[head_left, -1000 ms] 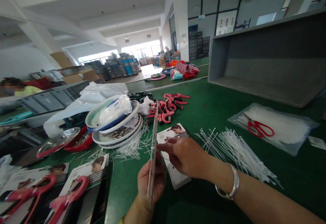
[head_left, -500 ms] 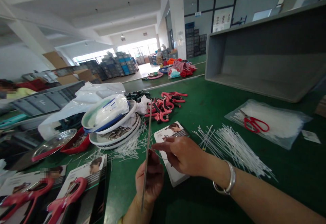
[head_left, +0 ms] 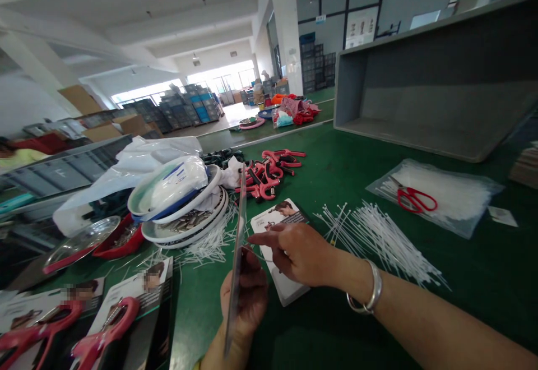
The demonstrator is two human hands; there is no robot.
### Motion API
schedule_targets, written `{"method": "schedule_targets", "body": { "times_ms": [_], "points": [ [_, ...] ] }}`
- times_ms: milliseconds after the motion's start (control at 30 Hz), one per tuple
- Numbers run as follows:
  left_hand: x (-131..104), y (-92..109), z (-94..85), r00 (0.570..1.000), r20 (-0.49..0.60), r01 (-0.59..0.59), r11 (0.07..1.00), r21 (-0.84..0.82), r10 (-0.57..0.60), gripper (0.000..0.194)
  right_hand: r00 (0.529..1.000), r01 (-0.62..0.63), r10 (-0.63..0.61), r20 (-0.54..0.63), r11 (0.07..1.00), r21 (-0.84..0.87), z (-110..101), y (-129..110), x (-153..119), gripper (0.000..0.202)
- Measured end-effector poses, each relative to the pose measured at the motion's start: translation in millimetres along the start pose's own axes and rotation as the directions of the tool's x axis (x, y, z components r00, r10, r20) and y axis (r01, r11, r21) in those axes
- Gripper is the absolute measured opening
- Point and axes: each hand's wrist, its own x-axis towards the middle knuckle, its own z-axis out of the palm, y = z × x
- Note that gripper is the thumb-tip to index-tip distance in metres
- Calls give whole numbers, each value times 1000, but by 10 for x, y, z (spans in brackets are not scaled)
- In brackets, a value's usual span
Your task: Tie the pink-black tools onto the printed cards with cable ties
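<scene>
R hand (head_left: pixel 300 255) partly hides cards (head_left: pixel 278 214), ties (head_left: pixel 390 241) nr

a factory workshop

stacked plastic crates (head_left: pixel 200 111) and cardboard boxes (head_left: pixel 103 133) stand in bulk under white ceiling beams (head_left: pixel 202 44) and thick pillars (head_left: pixel 288 33). a long green worktop (head_left: pixel 323 162) carries batches of cable ties (head_left: pixel 390 241), pink-and-black sprung hand tools (head_left: pixel 265 191) and printed cards (head_left: pixel 288 288).
</scene>
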Motion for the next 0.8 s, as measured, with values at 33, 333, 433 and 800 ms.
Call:
{"method": "schedule_targets", "body": {
  "times_ms": [33,333,433,800],
  "points": [
    [0,0,6,1000,17,9,1000,-11,-9,21,1000,-6,6,0,1000,13,5,5,1,51],
    [-12,-17,54,991,117,74,993,-88,-63,24,998,-26,32,-62,995,98,37,22,6,51],
    [-18,-19,57,998,52,37,998,-48,-34,23,997,-23,31,-75,994,105,32,12,9,51],
    [-14,-22,17,996,-81,-7,981,195,23,17,992,-15,32,-126,991,133,66,-12,14,43]
  ]
}}
